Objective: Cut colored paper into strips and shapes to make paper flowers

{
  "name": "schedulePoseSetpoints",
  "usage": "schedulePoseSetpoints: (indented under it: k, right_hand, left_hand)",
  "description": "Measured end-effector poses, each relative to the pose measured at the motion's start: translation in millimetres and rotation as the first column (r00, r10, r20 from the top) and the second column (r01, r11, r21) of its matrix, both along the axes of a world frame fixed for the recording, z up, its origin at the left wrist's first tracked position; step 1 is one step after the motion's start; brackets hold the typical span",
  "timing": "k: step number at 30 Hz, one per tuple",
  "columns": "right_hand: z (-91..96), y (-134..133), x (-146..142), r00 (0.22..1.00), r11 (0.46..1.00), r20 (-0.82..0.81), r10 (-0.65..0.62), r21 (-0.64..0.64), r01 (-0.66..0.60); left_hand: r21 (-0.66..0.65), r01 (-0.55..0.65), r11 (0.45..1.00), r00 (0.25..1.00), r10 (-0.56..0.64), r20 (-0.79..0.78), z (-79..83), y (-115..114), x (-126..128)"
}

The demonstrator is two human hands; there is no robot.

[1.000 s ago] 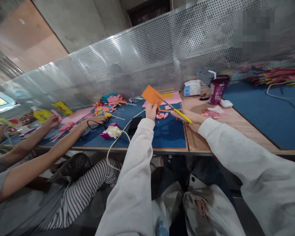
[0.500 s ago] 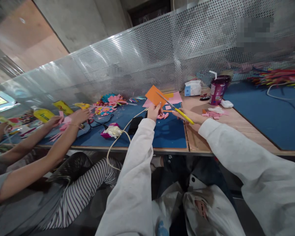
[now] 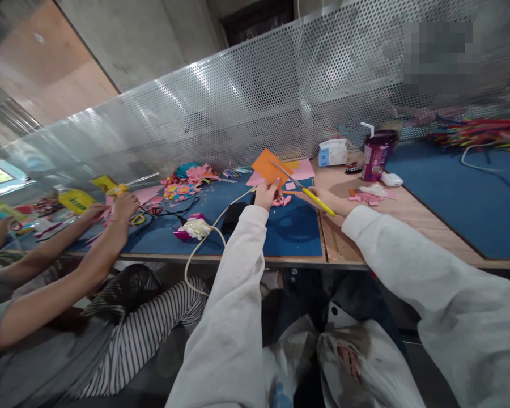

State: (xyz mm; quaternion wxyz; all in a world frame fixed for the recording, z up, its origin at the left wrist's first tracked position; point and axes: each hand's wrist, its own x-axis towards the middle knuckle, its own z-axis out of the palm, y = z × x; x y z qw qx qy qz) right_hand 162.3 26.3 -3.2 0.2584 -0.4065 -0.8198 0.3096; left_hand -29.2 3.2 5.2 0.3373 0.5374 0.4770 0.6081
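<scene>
A sheet of orange paper [image 3: 271, 165] is pinched at its lower edge by the left hand [image 3: 266, 195], the fingers closed on it and the sheet held up, tilted, above the far side of the blue mat [image 3: 291, 229]. A pair of yellow-handled scissors [image 3: 305, 190] is gripped by the right hand [image 3: 329, 200], which is curled shut around the handles. The blades are pointed up and left and are laid against the right edge of the orange sheet; whether they are parted cannot be told. Both hands are raised over the mat's right edge, where the bare wood of the desk [image 3: 412, 224] begins.

Small pink scraps [image 3: 280, 200] are seen on the mat just below the hands, and a sheet of pink paper [image 3: 305, 168] lies behind them. More pink scraps [image 3: 368, 195] are scattered on the wood to the right. Toward the far edge of the desk, a purple drink cup [image 3: 376, 154] with a straw is stood beside a tissue box [image 3: 332, 152]. A black phone [image 3: 232, 216] is laid on the mat left of the left hand, and paper flowers [image 3: 187, 178] are heaped further left. A co-worker's hand [image 3: 125, 205] is rested near the desk's left end.
</scene>
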Motion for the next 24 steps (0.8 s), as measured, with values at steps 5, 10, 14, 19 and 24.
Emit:
schedulePoseSetpoints:
  k: [5,10,14,19,24]
  right_hand:
    - [3.1,-4.6,-0.9,0.999,1.0,-0.043,-0.016,-0.027,0.015]
    - [3.8,-4.6,-0.6,0.999,0.999,-0.036,-0.026,-0.025,0.025]
    - [2.0,-1.5,-0.1,0.999,1.0,-0.037,-0.031,0.001,0.032]
    - [5.3,-3.4,0.6,0.999,0.998,0.013,-0.043,0.039,0.042]
    - [6.6,-1.7,0.4,0.998,0.995,0.046,-0.053,0.083,0.049]
  left_hand:
    - [0.02,0.008,1.0,1.0,-0.008,0.012,-1.2,-0.3,0.8]
    - [0.021,0.014,1.0,1.0,-0.014,0.012,0.0,-1.7,1.6]
    - [-0.002,0.013,1.0,1.0,-0.013,-0.005,0.7,-1.5,1.4]
    - [0.004,0.033,0.999,0.999,-0.033,0.0,0.0,-0.8,1.4]
    - [-0.001,0.051,0.999,0.999,-0.051,-0.012,-2.2,1.1,-0.6]
